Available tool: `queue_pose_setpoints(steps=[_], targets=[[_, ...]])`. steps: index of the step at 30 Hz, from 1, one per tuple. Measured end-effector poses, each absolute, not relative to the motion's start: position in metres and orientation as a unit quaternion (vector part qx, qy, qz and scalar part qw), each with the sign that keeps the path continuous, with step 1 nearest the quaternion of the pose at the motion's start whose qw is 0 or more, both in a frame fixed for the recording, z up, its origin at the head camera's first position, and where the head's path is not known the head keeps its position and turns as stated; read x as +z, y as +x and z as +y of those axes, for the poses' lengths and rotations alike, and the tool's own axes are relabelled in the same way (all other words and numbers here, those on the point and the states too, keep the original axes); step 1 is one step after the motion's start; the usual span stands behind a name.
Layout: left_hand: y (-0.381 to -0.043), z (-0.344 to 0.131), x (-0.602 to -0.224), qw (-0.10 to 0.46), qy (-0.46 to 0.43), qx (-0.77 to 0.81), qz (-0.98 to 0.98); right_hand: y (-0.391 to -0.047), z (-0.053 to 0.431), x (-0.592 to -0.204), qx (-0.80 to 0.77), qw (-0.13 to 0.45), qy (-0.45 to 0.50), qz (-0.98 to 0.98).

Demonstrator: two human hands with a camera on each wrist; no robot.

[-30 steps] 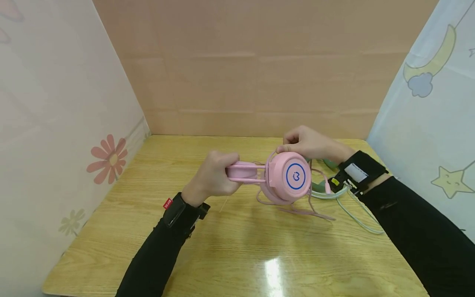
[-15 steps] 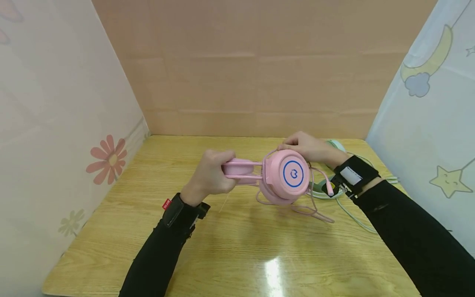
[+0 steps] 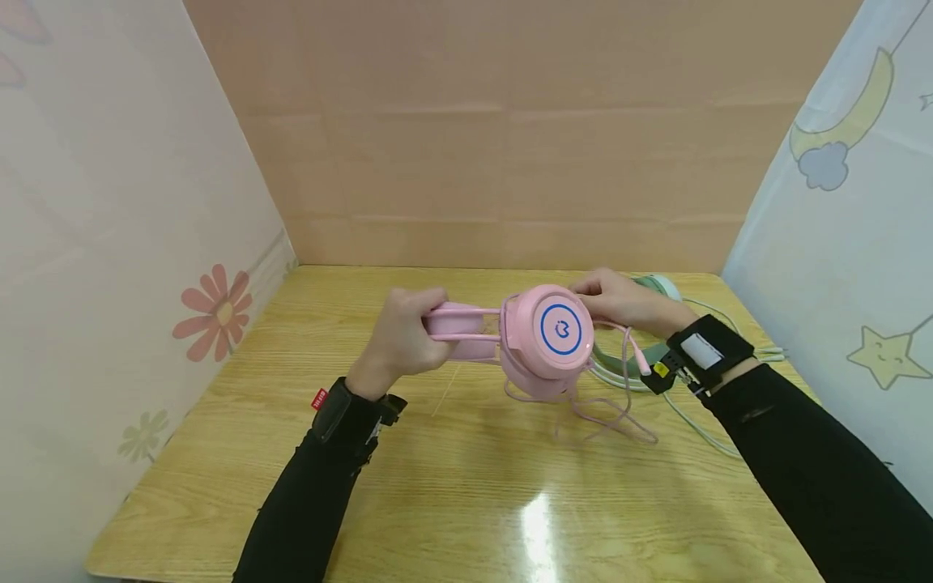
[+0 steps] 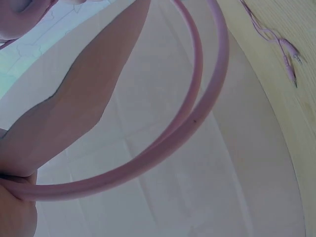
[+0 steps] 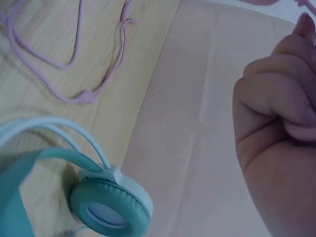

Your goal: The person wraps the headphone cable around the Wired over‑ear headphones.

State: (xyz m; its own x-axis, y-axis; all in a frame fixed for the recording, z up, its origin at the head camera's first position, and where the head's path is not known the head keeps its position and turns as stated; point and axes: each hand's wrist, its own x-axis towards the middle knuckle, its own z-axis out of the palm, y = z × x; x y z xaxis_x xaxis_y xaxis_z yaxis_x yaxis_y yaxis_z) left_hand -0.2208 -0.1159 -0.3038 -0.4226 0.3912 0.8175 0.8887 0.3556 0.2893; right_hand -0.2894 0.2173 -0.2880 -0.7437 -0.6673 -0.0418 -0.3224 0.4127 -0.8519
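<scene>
Pink headphones are held over the table, one round earcup with a blue ring logo facing up. My left hand grips their headband, whose twin tubes and wide inner strap fill the left wrist view. A pink cable loops around the earcup and trails below it. Just behind the earcup's far right side, my right hand pinches the cable, fingers curled; its fingertips are partly hidden by the earcup. The microphone boom points right, beneath the right wrist.
Green headphones with a pale green cable lie on the table at the right, partly behind the right wrist. Pink plugs hang at the cable's end. A brown panel stands behind the wooden table, with patterned sheets on both sides.
The pink headphones have shifted left and slightly up with my left hand. My right hand has moved from above the earcup down and right, and the cable loops have shifted.
</scene>
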Motion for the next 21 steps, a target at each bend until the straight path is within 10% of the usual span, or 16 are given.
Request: queue_pose_setpoints(steps=[21], targets=[[-0.225,-0.125,-0.310,0.342,-0.386,-0.404,-0.755,-0.293,0.225,-0.326,-0.608,0.311,-0.350,0.641]])
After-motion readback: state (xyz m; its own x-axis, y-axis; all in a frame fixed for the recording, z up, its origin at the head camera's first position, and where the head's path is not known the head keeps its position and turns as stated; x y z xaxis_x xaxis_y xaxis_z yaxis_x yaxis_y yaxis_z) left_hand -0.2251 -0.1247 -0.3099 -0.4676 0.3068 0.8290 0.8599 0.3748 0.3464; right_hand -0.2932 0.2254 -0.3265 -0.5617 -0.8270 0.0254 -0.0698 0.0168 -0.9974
